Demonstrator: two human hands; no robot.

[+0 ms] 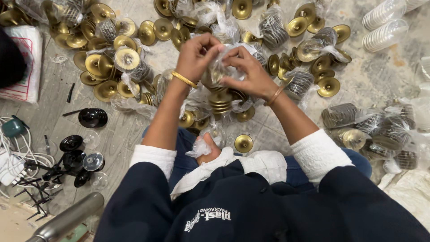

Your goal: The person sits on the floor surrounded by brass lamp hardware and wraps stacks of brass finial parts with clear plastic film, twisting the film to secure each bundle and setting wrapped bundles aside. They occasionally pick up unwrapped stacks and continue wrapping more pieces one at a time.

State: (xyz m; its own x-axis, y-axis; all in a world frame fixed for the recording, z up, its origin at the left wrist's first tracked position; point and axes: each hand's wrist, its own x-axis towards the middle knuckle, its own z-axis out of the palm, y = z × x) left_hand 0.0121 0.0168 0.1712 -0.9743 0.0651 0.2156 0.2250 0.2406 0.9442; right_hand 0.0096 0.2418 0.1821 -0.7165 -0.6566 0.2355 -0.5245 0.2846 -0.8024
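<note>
My left hand (pixel 196 54) and my right hand (pixel 248 74) meet at the top of a clear plastic bag (pixel 218 68) and both pinch its bunched opening. Inside the bag hangs a stack of brass cup-shaped discs (pixel 220 101), upright under my hands. A gold bangle sits on each wrist. One loose brass disc (pixel 243 143) lies on the floor near my knees, beside a crumpled piece of plastic (pixel 200 147).
Many loose brass discs (pixel 99 65) and bagged stacks (pixel 272 29) cover the floor ahead. More bagged stacks (pixel 374 127) lie at the right, stacked clear lids (pixel 385 24) at top right. Black parts (pixel 92 117), white cables (pixel 18 154) and a metal tube (pixel 67 218) lie at the left.
</note>
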